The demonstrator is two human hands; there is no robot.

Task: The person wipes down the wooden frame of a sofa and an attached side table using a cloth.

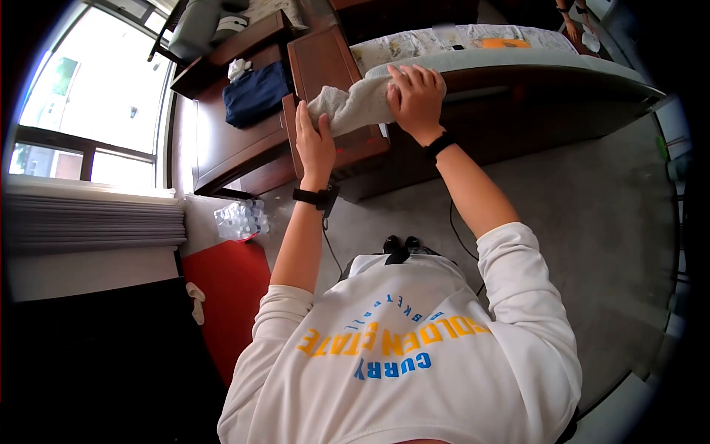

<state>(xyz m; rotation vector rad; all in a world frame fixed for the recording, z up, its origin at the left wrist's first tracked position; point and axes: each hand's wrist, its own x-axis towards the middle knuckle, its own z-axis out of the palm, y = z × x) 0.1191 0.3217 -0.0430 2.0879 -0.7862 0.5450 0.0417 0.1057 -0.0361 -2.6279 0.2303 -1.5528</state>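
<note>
A light grey cloth (355, 107) stretches between my two hands above the dark wooden furniture. My left hand (316, 144) is at its left end, with the thumb on the near side and the fingers straight up against the edge. At the right end, my right hand (418, 100) has its fingers bent over the cloth. Beneath the cloth is a small wooden table (318, 59), standing beside a bench or sofa with a patterned cushion (392, 50).
A wooden cabinet (214, 137) at the left bears folded dark blue clothing (255, 95) and a small white item (239, 69). Bottles (242, 220) and a red mat (229, 288) lie on the floor. An orange item (506, 43) rests on the cushion. Another person's hand (574, 31) shows at upper right.
</note>
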